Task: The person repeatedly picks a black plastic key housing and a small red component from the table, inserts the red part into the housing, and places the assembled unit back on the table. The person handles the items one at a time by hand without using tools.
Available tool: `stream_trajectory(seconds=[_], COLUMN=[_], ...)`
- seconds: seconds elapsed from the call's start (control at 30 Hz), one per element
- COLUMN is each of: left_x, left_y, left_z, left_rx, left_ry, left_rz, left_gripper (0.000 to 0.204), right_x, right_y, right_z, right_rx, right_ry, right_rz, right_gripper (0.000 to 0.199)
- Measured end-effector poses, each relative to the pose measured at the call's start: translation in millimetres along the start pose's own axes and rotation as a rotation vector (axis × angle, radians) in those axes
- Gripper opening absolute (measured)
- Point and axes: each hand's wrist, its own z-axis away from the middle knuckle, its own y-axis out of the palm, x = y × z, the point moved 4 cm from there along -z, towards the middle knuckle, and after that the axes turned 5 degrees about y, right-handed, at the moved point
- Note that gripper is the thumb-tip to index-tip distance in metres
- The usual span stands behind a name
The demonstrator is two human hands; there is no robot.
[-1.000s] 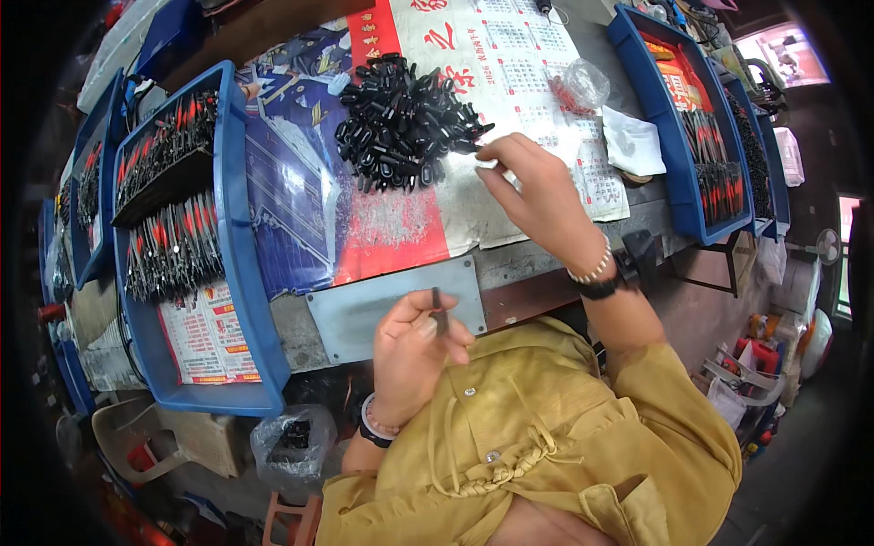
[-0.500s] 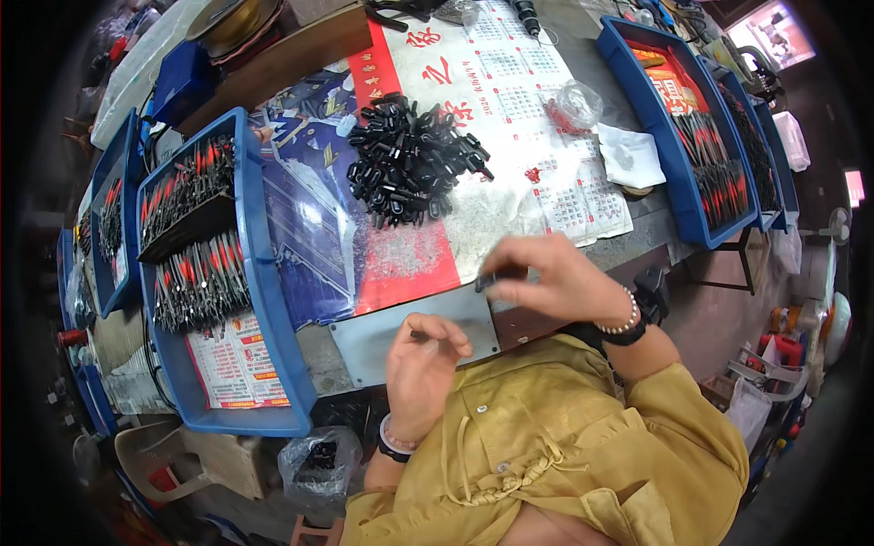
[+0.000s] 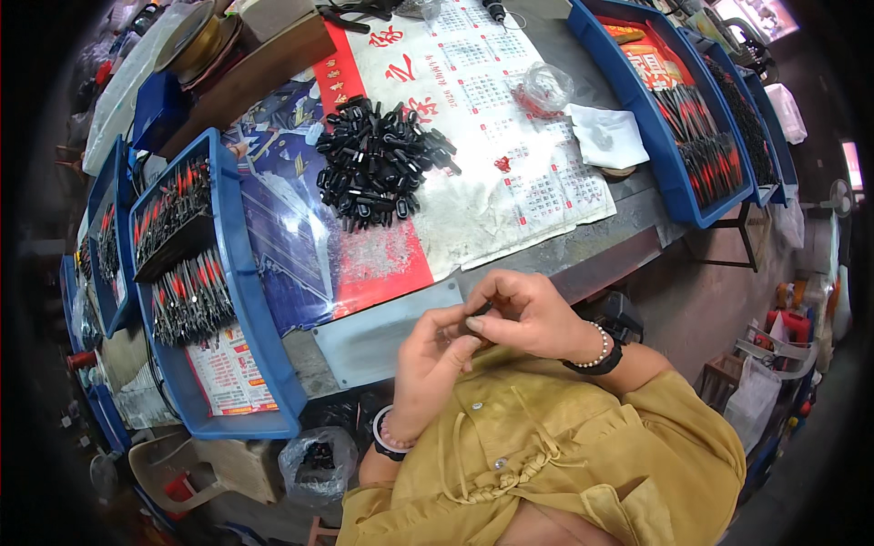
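Observation:
My right hand [image 3: 533, 318] pinches a small black plastic part [image 3: 480, 310] between thumb and fingers, above the front edge of the bench. My left hand [image 3: 432, 364] meets it there, its fingers curled and its thumb and forefinger drawn together beside the part; whatever they grip is too small to make out. Under and left of the hands lies a pale metal plate [image 3: 364, 346] at the bench edge. Beyond it, a heap of similar black plastic parts [image 3: 378, 168] rests on the printed paper sheets [image 3: 473, 218].
At left, a blue tray [image 3: 259, 318] holds rows of thin dark pieces with red parts. Another blue tray [image 3: 628, 114] with similar pieces stands at right. A clear plastic bag [image 3: 546, 88], a white cloth or paper [image 3: 605, 136] and small red bits [image 3: 502, 165] lie on the sheets.
My right hand has come in toward my body with the black part. Both hands were apart and now meet at the fingertips. The view has shifted slightly.

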Motion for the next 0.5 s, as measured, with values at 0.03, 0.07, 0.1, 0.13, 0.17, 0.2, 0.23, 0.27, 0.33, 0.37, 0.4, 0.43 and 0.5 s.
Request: stream_trajectory(seconds=[0.03, 0.07, 0.1, 0.13, 0.17, 0.2, 0.23, 0.27, 0.33, 0.37, 0.4, 0.43, 0.5], left_x=[0, 0, 0, 0, 0, 1, 2, 3, 3, 0, -4, -9, -21], left_y=[1, 1, 1, 0, 0, 0, -1, -1, -3, -4, -5, -7, -12], left_z=[0, -1, -1, -2, -3, -3, -3, -4, -5, -5, -3, -2, 2], left_rx=[-0.005, 0.004, 0.013, 0.017, 0.035, 0.047, 0.059, 0.058, 0.051, 0.050, 0.043, 0.037, 0.018], left_ry=[-0.006, -0.014, -0.022, -0.032, -0.032, -0.034, -0.035, -0.057, -0.109, -0.102, -0.103, -0.104, -0.084], left_rz=[-0.002, -0.013, -0.024, -0.041, -0.020, -0.004, 0.012, 0.052, 0.125, 0.189, 0.251, 0.314, 0.387], left_gripper=[0.022, 0.022, 0.023, 0.023, 0.022, 0.020, 0.019, 0.018, 0.015, 0.015, 0.015, 0.016, 0.017], right_x=[-1, -1, -2, 0, 1, 3, 6, 10, 20, 27, 28, 36, 42], right_y=[1, 0, 1, -2, -5, -8, -10, -12, -24, -36, -57, -76, -106], right_z=[-1, -1, -2, -2, -1, -2, -2, -4, -12, -18, -25, -38, -60], right_rx=[0.023, 0.036, 0.057, 0.078, 0.106, 0.116, 0.158, 0.185, 0.120, 0.028, -0.078, -0.274, -0.464], right_ry=[-0.019, -0.020, -0.005, -0.023, -0.023, -0.023, -0.063, -0.105, -0.247, -0.344, -0.202, -0.315, -0.320], right_rz=[-0.056, -0.096, -0.127, -0.056, 0.025, 0.113, 0.150, 0.195, 0.366, 0.489, 0.381, 0.530, 0.739], right_gripper=[0.012, 0.012, 0.012, 0.012, 0.013, 0.013, 0.015, 0.016, 0.019, 0.021, 0.024, 0.022, 0.015])
